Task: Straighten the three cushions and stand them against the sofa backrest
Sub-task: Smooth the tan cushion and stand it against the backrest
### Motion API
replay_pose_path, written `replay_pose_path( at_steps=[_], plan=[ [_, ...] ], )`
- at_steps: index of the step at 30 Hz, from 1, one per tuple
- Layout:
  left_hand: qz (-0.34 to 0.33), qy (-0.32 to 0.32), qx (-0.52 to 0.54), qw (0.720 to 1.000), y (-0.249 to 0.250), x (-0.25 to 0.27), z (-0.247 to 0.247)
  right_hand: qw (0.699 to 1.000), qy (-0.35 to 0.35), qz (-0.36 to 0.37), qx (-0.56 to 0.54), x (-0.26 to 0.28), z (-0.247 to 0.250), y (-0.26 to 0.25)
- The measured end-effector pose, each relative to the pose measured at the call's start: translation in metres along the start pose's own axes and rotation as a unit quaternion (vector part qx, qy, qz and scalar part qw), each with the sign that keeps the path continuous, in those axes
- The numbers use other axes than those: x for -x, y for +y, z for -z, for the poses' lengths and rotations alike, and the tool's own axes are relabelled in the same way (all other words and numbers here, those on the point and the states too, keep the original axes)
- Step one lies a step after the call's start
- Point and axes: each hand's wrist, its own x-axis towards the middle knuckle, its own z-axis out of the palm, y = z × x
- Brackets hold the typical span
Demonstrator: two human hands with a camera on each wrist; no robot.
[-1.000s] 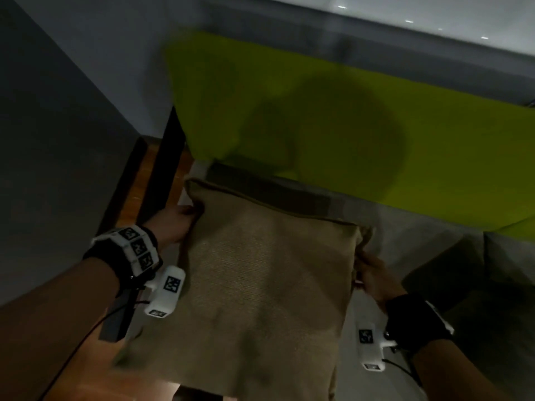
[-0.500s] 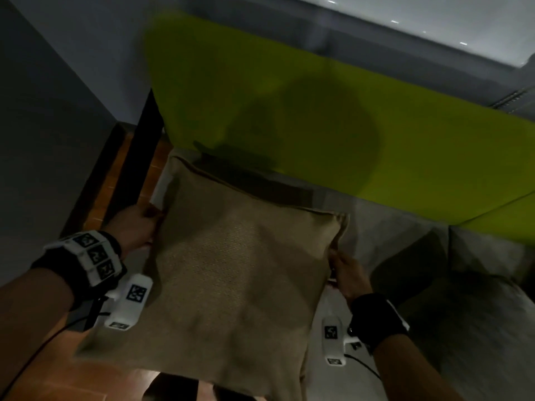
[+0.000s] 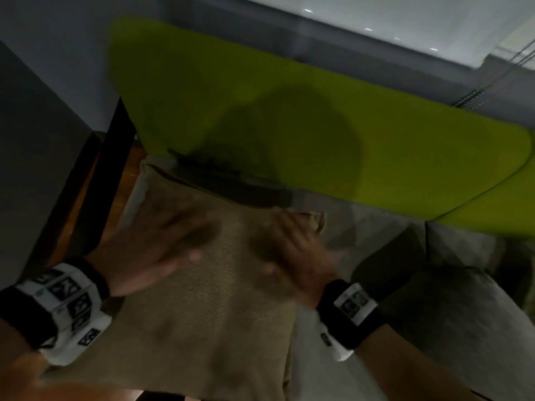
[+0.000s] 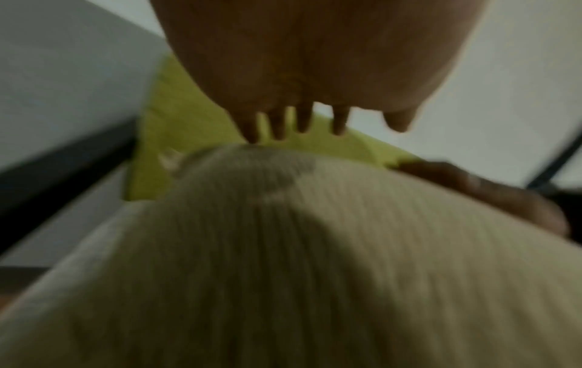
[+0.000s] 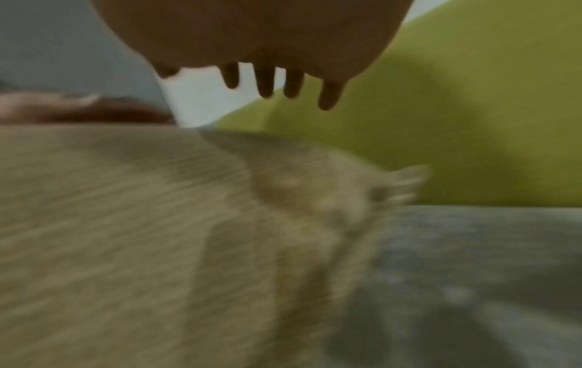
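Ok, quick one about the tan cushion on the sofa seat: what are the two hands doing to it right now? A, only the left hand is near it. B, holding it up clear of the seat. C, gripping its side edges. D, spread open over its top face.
D: the left hand and right hand are both above the tan cushion with fingers straight and spread, gripping nothing.

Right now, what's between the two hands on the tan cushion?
In the head view, only bare woven fabric of the tan cushion lies between the left hand and the right hand; both hover spread over it, blurred.
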Motion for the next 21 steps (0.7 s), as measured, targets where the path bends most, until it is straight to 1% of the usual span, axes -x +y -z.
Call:
replay_pose_path(
  at_steps=[1,2,3,4,6,8,10,11,13,16,17,18,20,21],
  plan=[
    [-0.04,-0.009,-0.036,0.999,-0.003,-0.003,-0.009,0.999,-0.034,0.043,0.0,-0.001,-0.011,-0.009],
    [-0.061,-0.021,-0.065,0.996,-0.006,-0.005,-0.017,0.996,-0.066,0.063,0.006,0.002,-0.024,-0.013],
    [-0.059,-0.033,-0.076,0.995,-0.01,-0.005,-0.026,0.993,-0.09,0.067,0.02,0.006,-0.038,-0.012],
    [-0.04,-0.042,-0.076,0.995,-0.015,-0.003,-0.034,0.992,-0.11,0.059,0.033,0.01,-0.049,-0.008],
    [0.009,-0.045,-0.059,0.997,-0.023,-0.002,-0.048,0.99,-0.139,0.017,0.034,0.015,-0.059,0.004],
    [0.064,-0.046,-0.028,0.996,-0.033,-0.006,-0.056,0.985,-0.164,-0.055,0.005,0.013,-0.062,0.014],
    [0.135,-0.036,0.07,0.988,-0.04,-0.01,-0.051,0.976,-0.173,-0.128,-0.035,0.014,-0.062,0.021],
    [0.177,-0.032,0.132,0.975,-0.042,-0.009,-0.046,0.969,-0.172,-0.165,-0.065,0.016,-0.062,0.024],
    [0.251,-0.017,0.23,0.94,-0.048,-0.004,-0.041,0.947,-0.171,-0.24,-0.126,0.024,-0.062,0.033],
    [0.354,-0.025,0.293,0.888,-0.048,0.011,-0.044,0.911,-0.163,-0.32,-0.201,0.043,-0.063,0.047],
    [0.379,-0.028,0.314,0.87,-0.048,0.016,-0.048,0.895,-0.14,-0.339,-0.254,0.049,-0.063,0.049],
    [0.398,-0.018,0.337,0.853,-0.052,0.021,-0.053,0.875,-0.103,-0.354,-0.314,0.054,-0.06,0.048],
    [0.428,0.033,0.387,0.816,-0.058,0.034,-0.058,0.832,-0.014,-0.384,-0.4,0.066,-0.057,0.042],
    [0.433,0.064,0.406,0.803,-0.062,0.042,-0.061,0.805,0.015,-0.412,-0.427,0.072,-0.055,0.037]
  ],
)
